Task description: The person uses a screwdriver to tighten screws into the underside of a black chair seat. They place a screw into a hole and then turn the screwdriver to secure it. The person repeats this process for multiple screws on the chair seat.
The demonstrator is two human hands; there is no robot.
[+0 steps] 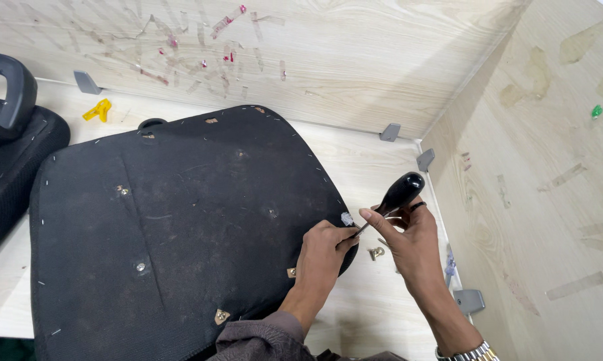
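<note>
Black seat cushion [174,227], black screwdriver handle [400,190], yellow clip [98,110], pale wood-grain table [375,167]

Pale wood-grain panels [355,60] wall in the light wooden worktop [375,167] at its far edge and right side, meeting at the far right corner. Strips of old tape [572,175] and red scraps [229,57] cling to them. Grey brackets [390,132] join walls to worktop. A yellow plastic piece [98,110] lies near the far left edge.
</note>
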